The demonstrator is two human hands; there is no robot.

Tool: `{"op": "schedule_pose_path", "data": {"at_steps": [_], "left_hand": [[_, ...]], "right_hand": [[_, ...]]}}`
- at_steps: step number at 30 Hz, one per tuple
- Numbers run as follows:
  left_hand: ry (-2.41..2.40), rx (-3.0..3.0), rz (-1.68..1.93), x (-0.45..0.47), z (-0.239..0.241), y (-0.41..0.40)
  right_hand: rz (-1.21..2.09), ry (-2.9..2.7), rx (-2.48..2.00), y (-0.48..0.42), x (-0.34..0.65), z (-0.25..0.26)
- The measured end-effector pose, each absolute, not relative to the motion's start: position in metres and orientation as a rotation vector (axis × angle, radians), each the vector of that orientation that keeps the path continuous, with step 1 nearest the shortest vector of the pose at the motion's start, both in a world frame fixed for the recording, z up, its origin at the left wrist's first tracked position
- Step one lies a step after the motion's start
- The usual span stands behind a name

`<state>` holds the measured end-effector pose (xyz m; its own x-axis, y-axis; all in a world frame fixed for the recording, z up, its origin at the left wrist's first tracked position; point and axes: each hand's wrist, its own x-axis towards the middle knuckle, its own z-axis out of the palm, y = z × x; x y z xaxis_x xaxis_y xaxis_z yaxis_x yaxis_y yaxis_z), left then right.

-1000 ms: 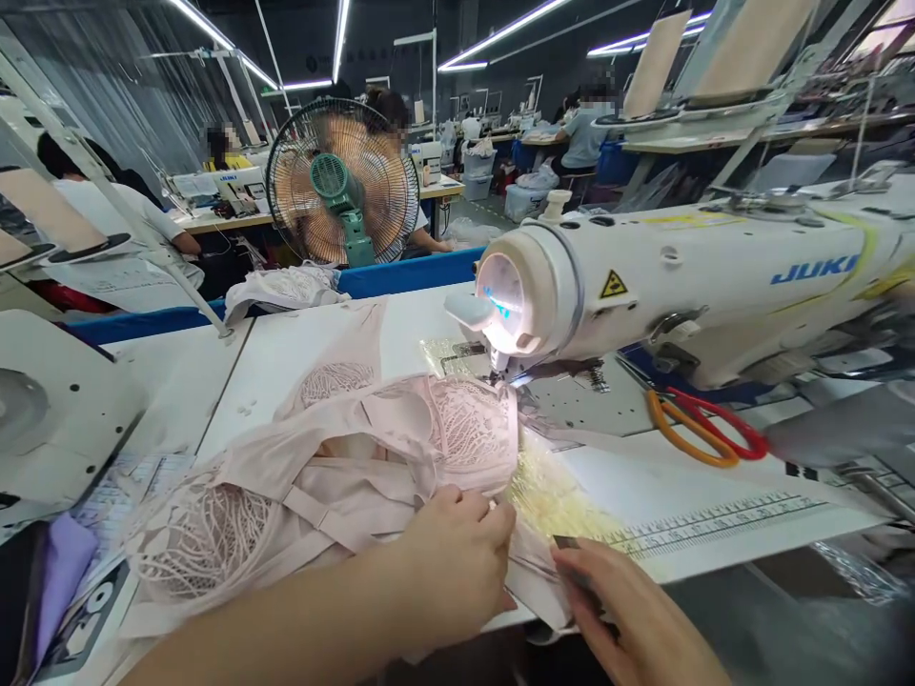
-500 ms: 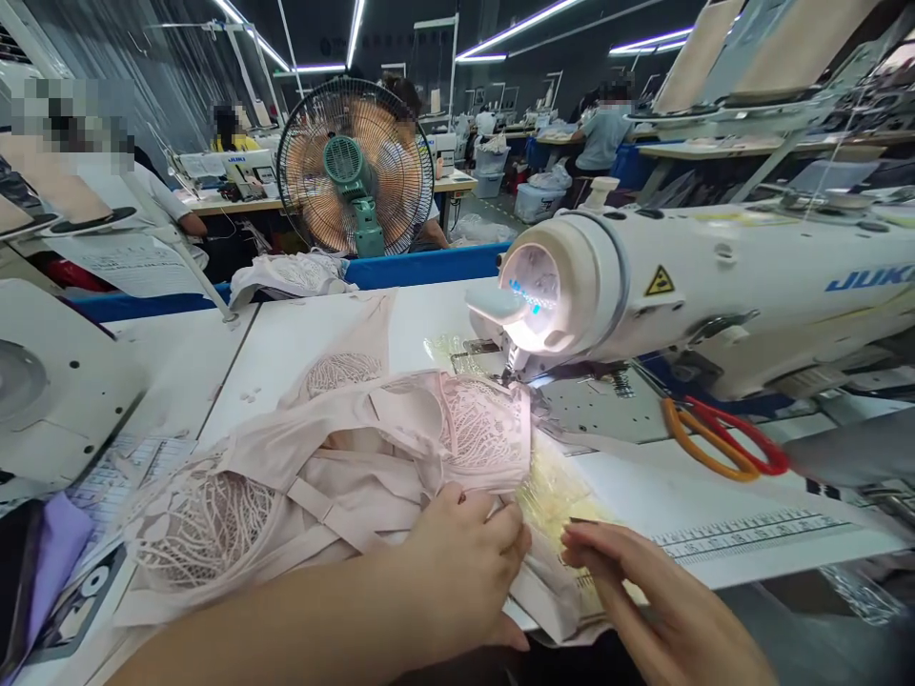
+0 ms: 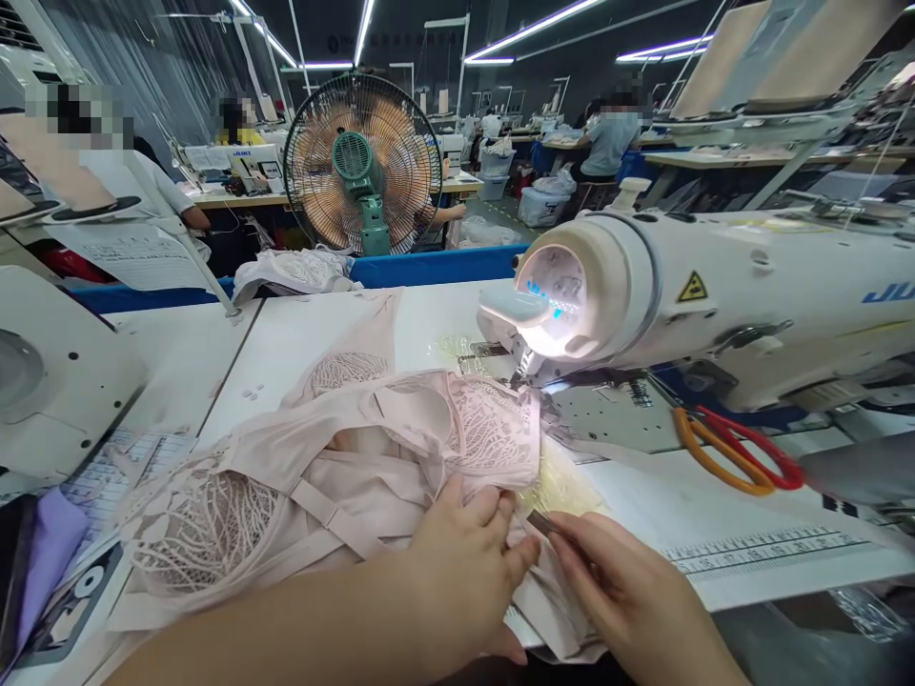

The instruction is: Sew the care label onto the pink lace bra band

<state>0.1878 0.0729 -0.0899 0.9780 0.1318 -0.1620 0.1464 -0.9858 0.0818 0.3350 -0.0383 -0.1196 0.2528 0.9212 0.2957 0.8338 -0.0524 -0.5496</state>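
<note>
A pale pink lace bra point(image 3: 329, 505) lies bunched on the white sewing table, one lace cup point(image 3: 497, 424) reaching to the needle area of the sewing machine point(image 3: 572, 286). My left hand point(image 3: 457, 562) is on the bra just below that cup, its bent fingers gripping the fabric and its thumb lower down. To its right, my right hand point(image 3: 629, 591) pinches a small dark flat piece point(image 3: 541, 521) between thumb and forefinger; most of this piece is hidden. Its tip is close to my left fingers. A loose fabric band hangs at the table edge between my hands.
Scissors with orange and red handles point(image 3: 736, 453) lie right of the machine bed. A ruler strip point(image 3: 764, 543) runs along the front edge. More lace pieces point(image 3: 296, 272) rest at the back by a fan point(image 3: 361, 162). A phone point(image 3: 14, 572) is at the left.
My right hand has moved left and closer to my left hand, and the dark piece in its pinch shows more clearly. My left fingers have shifted slightly on the bra.
</note>
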Motion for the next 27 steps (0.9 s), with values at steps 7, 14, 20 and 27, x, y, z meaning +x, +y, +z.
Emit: {"op": "schedule_pose_path", "data": {"at_steps": [7,14,20,27], "left_hand": [[0.151,2.968,-0.375,0.188,-0.078,0.077],[0.133,2.915,-0.597,0.193,-0.062,0.077],[0.129,2.92,-0.624,0.194,-0.056,0.077],[0.146,2.925,-0.604,0.194,-0.06,0.078]], "right_hand": [[0.002,-1.673,-1.941,-0.026,0.332,-0.135],[-0.028,-1.797,-1.941,-0.023,0.333,-0.128],[-0.071,-1.883,-1.962,-0.022,0.331,-0.125],[-0.164,-1.991,-1.927,-0.033,0.33,-0.12]]}}
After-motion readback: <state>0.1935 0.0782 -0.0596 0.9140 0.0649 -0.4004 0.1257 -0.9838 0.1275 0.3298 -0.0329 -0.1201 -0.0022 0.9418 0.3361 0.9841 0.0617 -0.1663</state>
